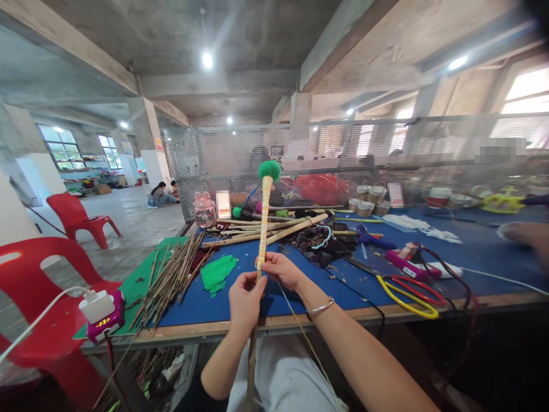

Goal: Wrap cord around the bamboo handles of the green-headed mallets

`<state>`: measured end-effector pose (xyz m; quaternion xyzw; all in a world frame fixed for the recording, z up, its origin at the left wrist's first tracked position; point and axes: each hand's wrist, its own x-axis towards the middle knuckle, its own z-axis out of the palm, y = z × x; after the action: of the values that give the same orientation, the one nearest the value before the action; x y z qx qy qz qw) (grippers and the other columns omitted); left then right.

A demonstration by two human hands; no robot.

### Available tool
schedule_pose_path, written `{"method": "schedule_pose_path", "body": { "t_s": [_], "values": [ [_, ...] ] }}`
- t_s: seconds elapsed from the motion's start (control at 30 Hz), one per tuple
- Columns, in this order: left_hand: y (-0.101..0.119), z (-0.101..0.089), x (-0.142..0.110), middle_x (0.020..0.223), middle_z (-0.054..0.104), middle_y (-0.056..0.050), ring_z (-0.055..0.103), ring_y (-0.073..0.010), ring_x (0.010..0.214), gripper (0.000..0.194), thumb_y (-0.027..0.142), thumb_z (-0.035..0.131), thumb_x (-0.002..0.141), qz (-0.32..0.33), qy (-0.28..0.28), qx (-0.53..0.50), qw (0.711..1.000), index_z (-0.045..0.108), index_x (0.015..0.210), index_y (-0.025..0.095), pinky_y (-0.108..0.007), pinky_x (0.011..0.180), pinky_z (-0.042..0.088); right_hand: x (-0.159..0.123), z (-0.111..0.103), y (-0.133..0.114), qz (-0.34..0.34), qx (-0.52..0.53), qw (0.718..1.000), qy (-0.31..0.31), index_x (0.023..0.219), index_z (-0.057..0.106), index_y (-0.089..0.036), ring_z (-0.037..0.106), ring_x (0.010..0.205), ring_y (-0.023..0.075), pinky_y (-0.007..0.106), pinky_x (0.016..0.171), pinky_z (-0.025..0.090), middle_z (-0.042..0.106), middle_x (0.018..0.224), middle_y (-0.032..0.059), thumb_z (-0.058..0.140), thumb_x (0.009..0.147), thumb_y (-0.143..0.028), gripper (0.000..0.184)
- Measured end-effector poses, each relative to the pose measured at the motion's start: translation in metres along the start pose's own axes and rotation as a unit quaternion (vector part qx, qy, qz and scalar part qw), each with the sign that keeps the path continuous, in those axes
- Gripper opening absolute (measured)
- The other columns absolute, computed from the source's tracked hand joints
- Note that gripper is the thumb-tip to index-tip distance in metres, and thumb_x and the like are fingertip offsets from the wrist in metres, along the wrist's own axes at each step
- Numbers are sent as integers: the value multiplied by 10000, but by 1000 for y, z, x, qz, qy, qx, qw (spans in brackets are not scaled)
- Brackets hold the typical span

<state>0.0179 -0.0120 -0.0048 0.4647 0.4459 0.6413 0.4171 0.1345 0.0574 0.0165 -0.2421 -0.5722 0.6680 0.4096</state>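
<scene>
A brown stick (252,366) stands nearly upright in front of me, topped by a fuzzy green ball (270,170). Yellow and white strand wrapping (265,220) covers its upper part below the ball. My left hand (246,300) is closed round the stick just under the wrapping. At the wrapping's lower end my right hand (283,271) pinches, fingers pressed together against the stick. A thin yellowish strand (302,327) hangs from the right hand down across my lap; its exact grip inside the fingers is hidden.
Thin twigs (171,280) and green cloth (218,273) lie on the blue table (189,313) at left. Longer sticks (274,232), black scraps and a blue glue gun (373,237) lie behind. Scissors with yellow handles (405,306) lie right, near a purple power strip (412,266). Another person's arm (525,232) shows far right.
</scene>
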Motion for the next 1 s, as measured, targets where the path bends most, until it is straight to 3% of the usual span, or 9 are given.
{"method": "schedule_pose_path", "body": {
  "t_s": [0.17, 0.27, 0.4, 0.47, 0.67, 0.77, 0.83, 0.93, 1.0],
  "values": [
    [7, -5, 4, 641, 589, -10, 494, -58, 455, 355, 451, 624, 644, -92, -91, -92, 987, 574, 776, 125, -176, 440, 419, -2, -1, -3, -1, 7, 999, -34, 846, 562, -117, 261, 383, 12, 184, 374, 129, 478, 565, -43, 695, 621, -362, 358],
    [10, -8, 4, 649, 592, -19, 492, -65, 442, 390, 482, 604, 644, -149, -110, -63, 981, 573, 825, 138, -175, 406, 400, 1, -2, 0, -3, -32, 999, -11, 767, 534, -123, 227, 354, 9, 193, 358, 91, 435, 503, -68, 700, 612, -352, 323],
    [11, -8, -1, 673, 571, -4, 474, -62, 482, 361, 382, 695, 571, -42, -32, 71, 996, 563, 817, 153, -151, 396, 366, 5, -4, 2, -25, -39, 998, 46, 716, 494, -145, 168, 338, 9, 198, 342, 63, 357, 458, -99, 701, 608, -340, 304],
    [12, -7, -2, 610, 536, 16, 428, -52, 445, 320, 372, 685, 585, -19, -36, 81, 996, 560, 773, 145, -149, 371, 342, 3, -5, -1, -25, -19, 999, 36, 735, 499, -150, 153, 349, 13, 195, 345, 60, 319, 460, -104, 694, 616, -346, 301],
    [16, -9, -1, 605, 555, 12, 415, -39, 400, 367, 460, 633, 618, -117, -150, -83, 978, 551, 772, 137, -158, 370, 349, -6, -6, -10, 0, 25, 999, -41, 855, 539, -138, 158, 389, 26, 192, 369, 66, 280, 488, -95, 684, 627, -366, 354],
    [17, -13, 1, 658, 594, -22, 438, -46, 411, 401, 472, 612, 631, -176, -169, -75, 967, 565, 838, 132, -165, 385, 354, -3, -6, -5, -4, -4, 1000, -29, 784, 513, -145, 155, 371, 23, 195, 361, 61, 274, 457, -102, 675, 642, -361, 305],
    [17, -14, 2, 693, 605, -37, 465, -61, 445, 398, 437, 623, 631, -150, -125, -5, 981, 565, 887, 137, -166, 390, 349, 0, -5, -1, -12, -30, 999, -3, 744, 484, -156, 155, 351, 20, 198, 350, 62, 285, 439, -107, 673, 647, -356, 292],
    [16, -15, 3, 660, 576, -7, 458, -64, 454, 346, 377, 666, 598, -22, -36, 95, 995, 576, 845, 152, -160, 381, 328, 2, -5, 0, -25, -39, 999, 22, 755, 477, -164, 160, 343, 19, 199, 344, 69, 303, 446, -109, 680, 639, -356, 302],
    [14, -15, 5, 558, 527, 25, 411, -55, 386, 312, 397, 651, 612, -11, -50, 104, 993, 576, 785, 147, -165, 347, 300, 0, -4, -3, -17, -20, 1000, 6, 801, 499, -159, 164, 357, 19, 198, 352, 71, 316, 472, -103, 682, 638, -357, 315]
  ]
}}
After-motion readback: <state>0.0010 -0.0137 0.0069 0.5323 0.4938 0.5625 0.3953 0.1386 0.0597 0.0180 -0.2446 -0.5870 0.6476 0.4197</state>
